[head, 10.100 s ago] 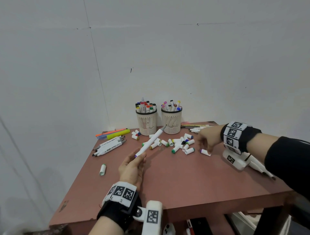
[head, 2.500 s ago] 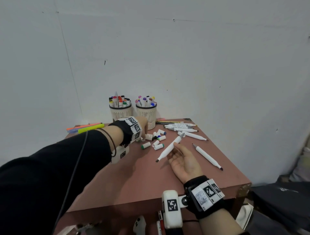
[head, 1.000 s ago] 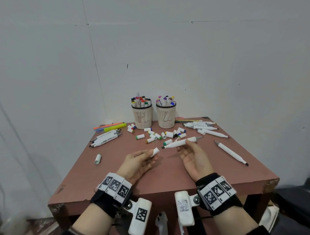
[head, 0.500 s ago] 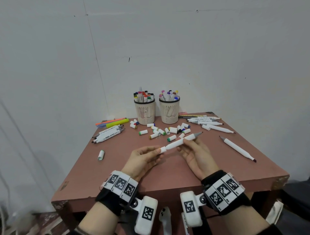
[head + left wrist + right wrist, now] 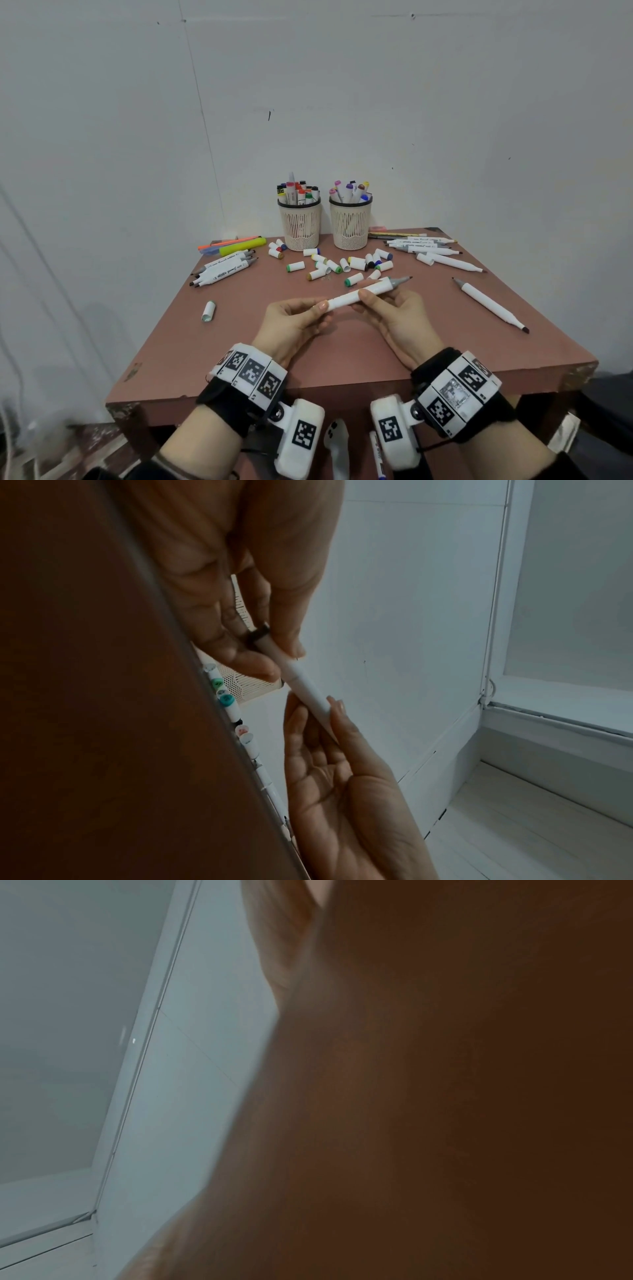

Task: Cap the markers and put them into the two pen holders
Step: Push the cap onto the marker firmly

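A white marker [image 5: 356, 295] is held level above the table between both hands. My left hand [image 5: 318, 307] pinches the cap [image 5: 274, 650] that sits on the marker's left end; its dark end shows between the fingers in the left wrist view. My right hand [image 5: 369, 297] grips the barrel [image 5: 313, 693] near its middle. The grey tip [image 5: 401, 280] at the right end is bare. Two beige pen holders [image 5: 301, 224] [image 5: 351, 226] stand at the back, each with several capped markers. The right wrist view shows only a dark palm and wall.
Several loose caps [image 5: 342, 265] lie in front of the holders, and one lone cap [image 5: 208, 310] lies at the left. Uncapped markers lie at back left [image 5: 222, 270], back right [image 5: 428, 248], and singly at right [image 5: 489, 305]. Highlighters [image 5: 239, 245] lie by the wall.
The left hand brought the cap to the marker's left end and now pinches it there. The hands have drawn closer together.
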A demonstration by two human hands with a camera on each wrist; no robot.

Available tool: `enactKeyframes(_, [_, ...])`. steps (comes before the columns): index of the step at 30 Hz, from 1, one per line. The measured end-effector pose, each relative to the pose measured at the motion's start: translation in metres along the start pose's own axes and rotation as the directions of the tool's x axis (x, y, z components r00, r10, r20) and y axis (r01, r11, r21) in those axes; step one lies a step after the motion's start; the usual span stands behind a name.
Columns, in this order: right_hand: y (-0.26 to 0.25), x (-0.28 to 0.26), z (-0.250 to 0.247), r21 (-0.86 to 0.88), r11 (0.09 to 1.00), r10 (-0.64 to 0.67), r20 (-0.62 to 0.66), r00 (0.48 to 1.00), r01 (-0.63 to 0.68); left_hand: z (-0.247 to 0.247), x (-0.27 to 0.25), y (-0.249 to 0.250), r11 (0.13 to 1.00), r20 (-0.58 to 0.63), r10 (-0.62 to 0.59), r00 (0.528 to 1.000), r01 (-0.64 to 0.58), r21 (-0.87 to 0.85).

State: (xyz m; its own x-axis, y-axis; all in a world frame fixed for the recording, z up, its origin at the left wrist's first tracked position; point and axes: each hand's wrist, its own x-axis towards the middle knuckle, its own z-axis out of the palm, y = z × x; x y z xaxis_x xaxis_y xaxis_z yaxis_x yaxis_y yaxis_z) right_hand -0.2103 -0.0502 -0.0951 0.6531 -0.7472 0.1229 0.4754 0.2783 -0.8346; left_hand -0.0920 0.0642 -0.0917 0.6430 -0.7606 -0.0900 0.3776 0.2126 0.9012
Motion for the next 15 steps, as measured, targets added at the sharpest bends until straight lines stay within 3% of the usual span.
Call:
enactKeyframes(9, [0.0009, 0.0001, 0.0011, -0.094, 0.996, 0.01, 0.011, 1.0, -0.009, -0.0014, 0.003, -0.0024, 0.999, -0.033, 0.026, 0.999, -0.025, 0.033])
enactKeyframes(15, [-0.0004, -0.0009, 0.0033, -0.091, 0.991, 0.097, 0.022, 0.995, -0.095, -0.0001, 0.0022, -0.0019, 0.997, -0.021, 0.029, 0.999, -0.028, 0.066])
